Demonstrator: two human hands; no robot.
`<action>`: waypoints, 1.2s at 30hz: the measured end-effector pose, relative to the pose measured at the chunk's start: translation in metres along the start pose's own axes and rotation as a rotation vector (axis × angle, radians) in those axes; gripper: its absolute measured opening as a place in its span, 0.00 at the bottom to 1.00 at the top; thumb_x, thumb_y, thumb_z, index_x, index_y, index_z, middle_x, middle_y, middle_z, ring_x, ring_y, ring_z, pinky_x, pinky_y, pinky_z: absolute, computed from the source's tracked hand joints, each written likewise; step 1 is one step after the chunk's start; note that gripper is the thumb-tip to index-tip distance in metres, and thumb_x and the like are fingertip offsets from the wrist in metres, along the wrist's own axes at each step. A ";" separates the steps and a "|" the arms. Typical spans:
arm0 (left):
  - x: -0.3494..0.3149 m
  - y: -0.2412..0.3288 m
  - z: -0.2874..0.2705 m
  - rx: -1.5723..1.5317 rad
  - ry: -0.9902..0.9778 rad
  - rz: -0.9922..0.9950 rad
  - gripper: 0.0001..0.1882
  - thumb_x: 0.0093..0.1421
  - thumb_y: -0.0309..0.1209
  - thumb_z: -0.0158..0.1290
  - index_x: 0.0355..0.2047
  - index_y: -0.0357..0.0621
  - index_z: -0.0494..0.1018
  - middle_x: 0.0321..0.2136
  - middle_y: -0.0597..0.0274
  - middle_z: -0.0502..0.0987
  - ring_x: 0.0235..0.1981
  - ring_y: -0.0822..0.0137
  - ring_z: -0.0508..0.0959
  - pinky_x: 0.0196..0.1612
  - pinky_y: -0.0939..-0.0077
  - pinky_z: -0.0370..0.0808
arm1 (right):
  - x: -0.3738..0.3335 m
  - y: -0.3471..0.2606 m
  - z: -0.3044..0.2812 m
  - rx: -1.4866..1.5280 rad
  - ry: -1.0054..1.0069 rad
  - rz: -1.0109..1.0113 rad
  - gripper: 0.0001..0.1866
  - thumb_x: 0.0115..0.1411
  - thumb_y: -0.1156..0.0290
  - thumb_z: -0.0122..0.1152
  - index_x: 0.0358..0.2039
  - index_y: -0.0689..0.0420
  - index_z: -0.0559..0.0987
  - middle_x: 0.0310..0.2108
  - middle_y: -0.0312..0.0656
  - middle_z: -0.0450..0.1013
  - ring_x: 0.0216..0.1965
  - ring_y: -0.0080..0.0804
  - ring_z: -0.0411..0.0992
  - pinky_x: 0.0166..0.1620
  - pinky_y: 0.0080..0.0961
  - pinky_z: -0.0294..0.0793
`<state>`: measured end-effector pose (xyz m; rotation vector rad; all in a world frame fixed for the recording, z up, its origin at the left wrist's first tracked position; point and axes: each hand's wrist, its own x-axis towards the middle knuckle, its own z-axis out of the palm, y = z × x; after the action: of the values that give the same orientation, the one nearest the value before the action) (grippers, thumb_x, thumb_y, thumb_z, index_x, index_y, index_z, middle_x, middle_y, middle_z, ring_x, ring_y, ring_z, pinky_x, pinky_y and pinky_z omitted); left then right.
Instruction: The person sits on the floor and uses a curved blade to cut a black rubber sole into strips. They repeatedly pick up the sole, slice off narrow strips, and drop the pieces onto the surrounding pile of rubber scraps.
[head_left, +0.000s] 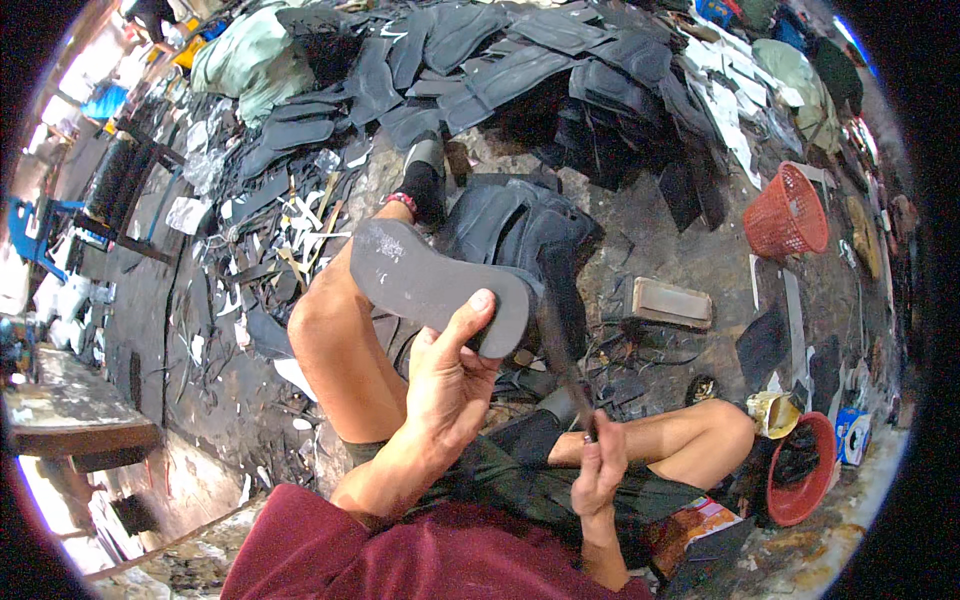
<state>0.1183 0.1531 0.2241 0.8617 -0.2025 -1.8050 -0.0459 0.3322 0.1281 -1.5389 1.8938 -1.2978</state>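
My left hand (452,380) grips a dark grey shoe sole (425,275) near its rounded right end. The thumb presses on its flat face, and pale scuffs mark the far left end. My right hand (598,468) is closed round the handle of a long, dark-bladed knife (563,355). Its blade points up and away, beside the right end of the sole. Motion blurs the blade, so I cannot tell whether it touches the edge. Beyond the sole, a stack of dark moulded sole sheets (515,220) lies on the floor.
A large heap of black sole sheets (500,70) spreads across the back. Cut scraps (300,235) litter the left. On the right are a red basket (785,212), a pale rectangular block (672,303), a red bucket (800,470) and a yellowish tin (772,414). My bent legs frame the work.
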 end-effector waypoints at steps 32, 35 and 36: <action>-0.059 -0.004 -0.080 0.447 0.137 -0.111 0.22 0.46 0.25 0.57 0.45 0.38 0.71 0.34 0.58 0.78 0.33 0.62 0.80 0.37 0.67 0.80 | 0.076 -0.081 0.036 0.027 -0.403 -0.184 0.18 0.61 0.76 0.56 0.52 0.55 0.79 0.27 0.43 0.72 0.24 0.41 0.71 0.30 0.33 0.71; -0.078 -0.006 -0.077 0.326 0.115 -0.070 0.28 0.44 0.27 0.57 0.49 0.36 0.69 0.36 0.55 0.79 0.37 0.60 0.80 0.44 0.65 0.78 | 0.068 -0.061 0.054 0.398 -0.172 0.079 0.13 0.63 0.71 0.56 0.47 0.59 0.78 0.28 0.41 0.72 0.25 0.32 0.71 0.30 0.27 0.71; -0.079 0.004 -0.069 0.158 0.043 0.002 0.32 0.43 0.27 0.54 0.52 0.35 0.67 0.41 0.50 0.77 0.39 0.58 0.79 0.46 0.64 0.77 | 0.061 -0.052 0.053 0.629 0.038 0.319 0.11 0.65 0.69 0.54 0.42 0.62 0.76 0.28 0.39 0.72 0.25 0.27 0.70 0.30 0.23 0.70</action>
<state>0.1787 0.2381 0.2125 1.0105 -0.3209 -1.7845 0.0034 0.2559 0.1595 -0.8626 1.4606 -1.5676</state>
